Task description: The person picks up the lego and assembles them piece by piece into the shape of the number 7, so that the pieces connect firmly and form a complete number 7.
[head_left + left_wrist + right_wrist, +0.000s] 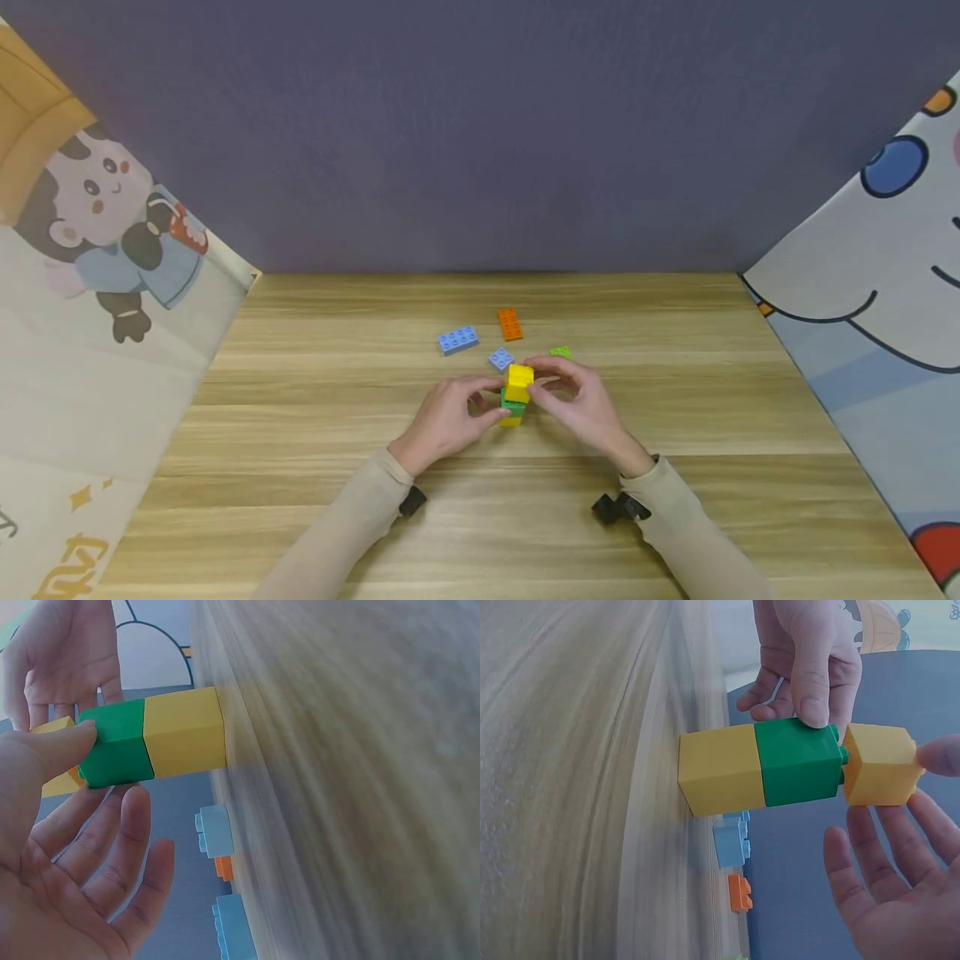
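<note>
A green toy brick (799, 763) sits on a yellow brick (721, 769) that stands on the table. My left hand (448, 415) pinches the green brick between thumb and fingers. In my right hand (572, 406), thumb and fingers grip an upper yellow brick (882, 765) with a slanted side. That brick is just over the green one's studs; a few studs show in the gap in the right wrist view. In the left wrist view, the left thumb partly covers the green brick (116, 742).
Beyond the hands lie a long blue brick (458, 340), a small blue brick (501, 359), an orange brick (510, 324) and a lime green brick (560, 352), partly hidden by the right hand. A dark grey panel (495, 150) rises behind the wooden table (300, 467).
</note>
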`<state>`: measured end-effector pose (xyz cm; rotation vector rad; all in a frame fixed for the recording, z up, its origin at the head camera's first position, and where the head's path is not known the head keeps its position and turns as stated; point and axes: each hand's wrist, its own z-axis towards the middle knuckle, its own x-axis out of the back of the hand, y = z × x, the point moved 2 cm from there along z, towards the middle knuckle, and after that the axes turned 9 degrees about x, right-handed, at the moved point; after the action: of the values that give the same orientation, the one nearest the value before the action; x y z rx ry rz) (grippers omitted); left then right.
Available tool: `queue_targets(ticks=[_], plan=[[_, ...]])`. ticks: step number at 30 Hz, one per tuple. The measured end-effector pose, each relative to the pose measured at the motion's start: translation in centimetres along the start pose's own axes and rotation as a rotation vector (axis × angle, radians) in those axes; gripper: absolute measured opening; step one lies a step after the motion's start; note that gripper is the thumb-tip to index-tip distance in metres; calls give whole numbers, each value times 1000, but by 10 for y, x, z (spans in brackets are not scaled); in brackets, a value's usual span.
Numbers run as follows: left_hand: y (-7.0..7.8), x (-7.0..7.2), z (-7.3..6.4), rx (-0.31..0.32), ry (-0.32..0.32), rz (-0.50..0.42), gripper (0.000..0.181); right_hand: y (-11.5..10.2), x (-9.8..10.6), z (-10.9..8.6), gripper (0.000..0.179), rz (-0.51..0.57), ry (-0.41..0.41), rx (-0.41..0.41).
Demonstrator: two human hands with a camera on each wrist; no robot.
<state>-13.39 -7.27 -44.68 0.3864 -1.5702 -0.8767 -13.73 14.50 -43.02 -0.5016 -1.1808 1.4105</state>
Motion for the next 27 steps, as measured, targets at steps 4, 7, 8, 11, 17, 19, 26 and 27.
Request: queue_targets(ticks=[4,7,8,11,17,19,26,27], plan=[[0,0,0,5,-1,2,41,1,-2,0,33,9,-15,21],[0,-1,0,8,-1,3,41,2,-3,0,33,6,-24,25],[-1,-1,0,9,-1,4,41,2,-3,-1,33,6,-28,30],[-1,-1,0,12,1,7,41,3,-4,-1,32,7,-36,31],[-1,-1,0,13,8,16,40,1,-5,-1,32,-3,-50,45],[-1,-1,0,13,9,16,40,1,-5,-1,31,-12,-53,49],[-1,-1,1,18,1,21,39,3,-10,-2,30,-19,-44,41],[-1,-1,1,19,1,22,39,3,-10,-2,30,-14,-41,35]])
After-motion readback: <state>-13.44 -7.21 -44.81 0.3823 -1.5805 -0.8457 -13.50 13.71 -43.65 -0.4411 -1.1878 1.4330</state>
